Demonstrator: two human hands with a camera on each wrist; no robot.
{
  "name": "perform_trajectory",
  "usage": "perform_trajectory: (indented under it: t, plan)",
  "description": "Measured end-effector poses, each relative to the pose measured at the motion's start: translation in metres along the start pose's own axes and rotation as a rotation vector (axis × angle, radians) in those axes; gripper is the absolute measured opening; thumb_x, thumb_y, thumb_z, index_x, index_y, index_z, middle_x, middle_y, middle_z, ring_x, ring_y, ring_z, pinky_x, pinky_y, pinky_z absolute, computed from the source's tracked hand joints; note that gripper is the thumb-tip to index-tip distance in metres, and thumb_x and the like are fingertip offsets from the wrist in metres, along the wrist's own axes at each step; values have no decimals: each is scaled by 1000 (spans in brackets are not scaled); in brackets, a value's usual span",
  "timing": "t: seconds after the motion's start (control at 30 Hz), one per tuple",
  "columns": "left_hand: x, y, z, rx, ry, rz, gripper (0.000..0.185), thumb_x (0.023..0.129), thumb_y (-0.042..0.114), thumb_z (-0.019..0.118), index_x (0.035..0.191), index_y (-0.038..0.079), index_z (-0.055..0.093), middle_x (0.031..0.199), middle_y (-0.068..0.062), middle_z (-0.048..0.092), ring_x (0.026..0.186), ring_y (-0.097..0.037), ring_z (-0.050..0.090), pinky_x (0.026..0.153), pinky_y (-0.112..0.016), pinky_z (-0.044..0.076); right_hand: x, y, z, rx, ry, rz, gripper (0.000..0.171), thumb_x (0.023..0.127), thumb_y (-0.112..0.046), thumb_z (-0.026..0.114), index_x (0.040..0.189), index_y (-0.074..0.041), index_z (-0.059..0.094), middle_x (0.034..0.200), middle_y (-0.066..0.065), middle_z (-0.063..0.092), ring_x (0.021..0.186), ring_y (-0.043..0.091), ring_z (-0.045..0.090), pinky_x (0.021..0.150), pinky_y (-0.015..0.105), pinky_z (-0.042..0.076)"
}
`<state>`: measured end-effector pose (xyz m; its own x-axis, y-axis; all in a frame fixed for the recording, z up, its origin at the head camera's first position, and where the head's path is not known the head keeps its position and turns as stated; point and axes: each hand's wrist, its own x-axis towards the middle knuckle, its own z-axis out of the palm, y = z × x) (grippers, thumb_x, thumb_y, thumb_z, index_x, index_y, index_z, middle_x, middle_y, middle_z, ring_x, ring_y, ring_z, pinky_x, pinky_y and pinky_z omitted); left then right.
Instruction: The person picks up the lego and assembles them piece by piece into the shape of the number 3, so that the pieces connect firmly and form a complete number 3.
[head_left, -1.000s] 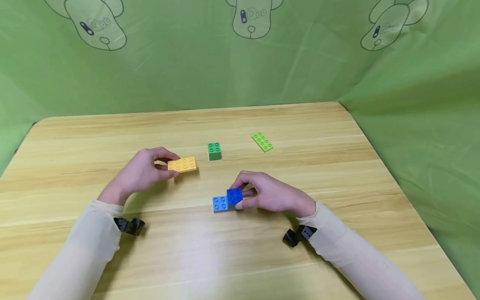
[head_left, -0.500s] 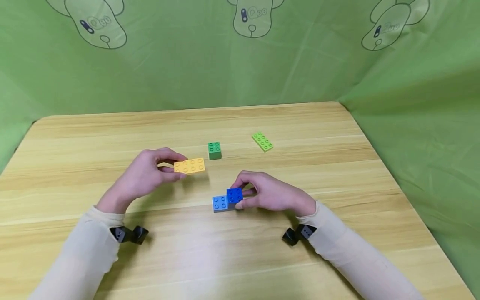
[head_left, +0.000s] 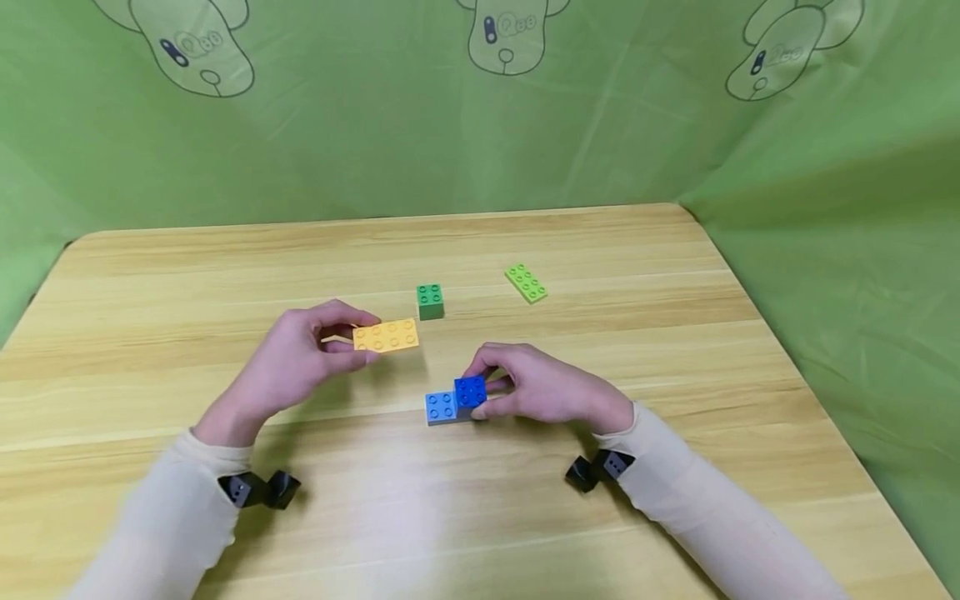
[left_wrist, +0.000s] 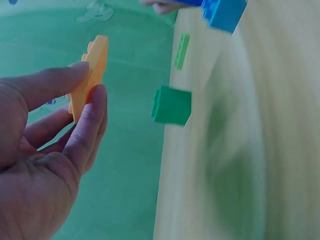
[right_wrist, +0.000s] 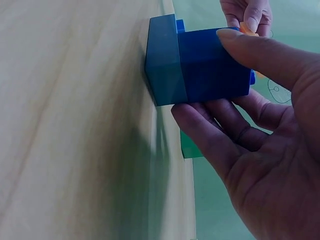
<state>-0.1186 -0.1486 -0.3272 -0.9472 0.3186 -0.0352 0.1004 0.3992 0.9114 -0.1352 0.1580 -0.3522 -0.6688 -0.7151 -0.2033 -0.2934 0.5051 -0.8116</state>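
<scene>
Pinching flat orange eight-stud brick (head_left: 386,336), left hand (head_left: 296,364) fingers; right hand (head_left: 543,390) fingers clamped on dark-blue brick (head_left: 470,391).

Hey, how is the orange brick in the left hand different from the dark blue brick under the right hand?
The orange brick is a flat, long plate with eight studs; the dark blue brick is a tall square block with four. The orange one is pinched by the left hand and appears lifted off the table, while the dark blue one sits on a light blue brick, gripped by the right hand. Both are studded plastic bricks.
</scene>
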Motion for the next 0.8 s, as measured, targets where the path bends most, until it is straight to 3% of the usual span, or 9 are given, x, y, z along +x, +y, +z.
perform_trajectory:
  t: [0.53,0.8]
  plan:
    - [-8,4,16,-52,59,-14,36,81,3,79,115,6,70,112,-7,64,89,-24,64,69,-29,58,0,0,1,25,3,9,32,84,-16,81,108,-8,62,108,1,62,102,16,61,88,24,52]
    - [-7,11,26,-76,58,-33,37,80,8,82,114,4,70,103,-10,67,86,-24,64,68,-27,57,0,-1,1,10,5,10,32,84,-18,81,109,-10,62,106,0,62,99,15,60,88,26,52]
